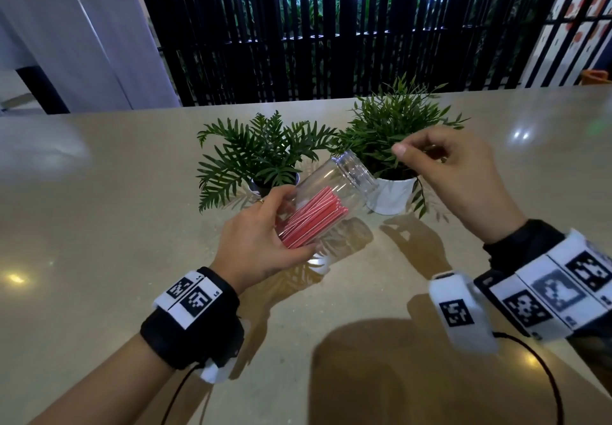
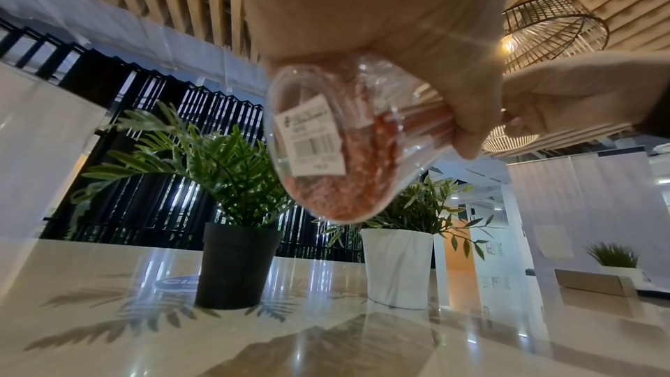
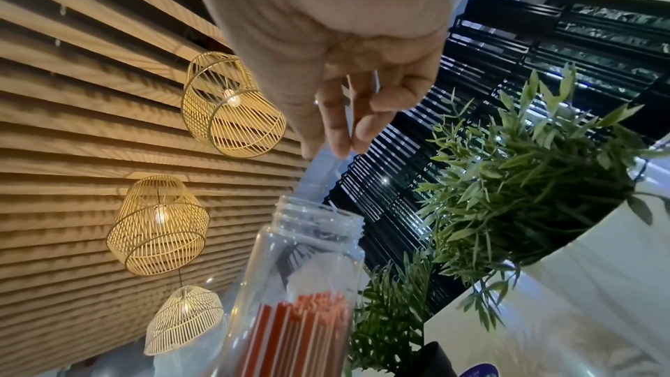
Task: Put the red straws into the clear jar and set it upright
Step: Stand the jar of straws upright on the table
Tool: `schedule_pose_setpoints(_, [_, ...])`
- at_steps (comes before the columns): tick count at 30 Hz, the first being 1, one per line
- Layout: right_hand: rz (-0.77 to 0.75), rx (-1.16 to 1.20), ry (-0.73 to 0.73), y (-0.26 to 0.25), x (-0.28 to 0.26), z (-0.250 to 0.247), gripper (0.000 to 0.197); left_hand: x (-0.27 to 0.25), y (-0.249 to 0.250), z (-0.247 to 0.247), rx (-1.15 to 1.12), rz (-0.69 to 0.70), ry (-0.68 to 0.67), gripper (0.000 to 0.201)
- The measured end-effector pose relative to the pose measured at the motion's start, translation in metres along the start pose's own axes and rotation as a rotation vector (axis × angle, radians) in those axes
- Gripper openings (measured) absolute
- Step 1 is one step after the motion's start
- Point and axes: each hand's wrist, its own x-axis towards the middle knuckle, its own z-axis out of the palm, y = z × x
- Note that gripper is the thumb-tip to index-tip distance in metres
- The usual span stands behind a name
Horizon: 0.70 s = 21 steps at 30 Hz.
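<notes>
The clear jar (image 1: 344, 176) is held tilted above the table, its open threaded mouth pointing up and to the right. A bundle of red straws (image 1: 311, 219) with thin white stripes lies inside it, ends toward the mouth. My left hand (image 1: 261, 245) grips the jar around its base; in the left wrist view the jar bottom (image 2: 326, 139) carries a white barcode label. My right hand (image 1: 440, 173) hovers just above and right of the mouth, fingers loosely curled, holding nothing. The right wrist view shows the jar (image 3: 301, 254) and straws (image 3: 308, 326) below the fingertips (image 3: 340, 136).
Two potted plants stand just behind the jar: one in a black pot (image 2: 235, 265), one in a white pot (image 1: 390, 192). The glossy beige table (image 1: 132, 226) stretches wide on both sides and toward me. A black slatted fence runs behind the table's far edge.
</notes>
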Motion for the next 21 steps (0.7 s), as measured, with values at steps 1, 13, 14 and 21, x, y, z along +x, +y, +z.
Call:
schedule_pose_setpoints(1, [0.008,0.017,0.03,0.001,-0.005,0.002,0.014,0.0,0.001,0.001,-0.03,-0.01,0.013,0.082])
schedule_pose_setpoints(13, [0.25,0.504,-0.225,-0.01,-0.059,0.066,0.06,0.003,0.031,0.031,-0.556,-0.096,-0.006,0.087])
schedule_pose_setpoints(14, [0.224,0.484,-0.215,-0.009,-0.058,0.066,0.056,0.002,0.03,0.032,-0.611,-0.083,-0.054,0.093])
schedule_pose_setpoints(21, [0.202,0.412,-0.19,0.013,-0.046,0.063,0.054,0.009,0.02,0.019,-0.595,-0.057,-0.112,0.076])
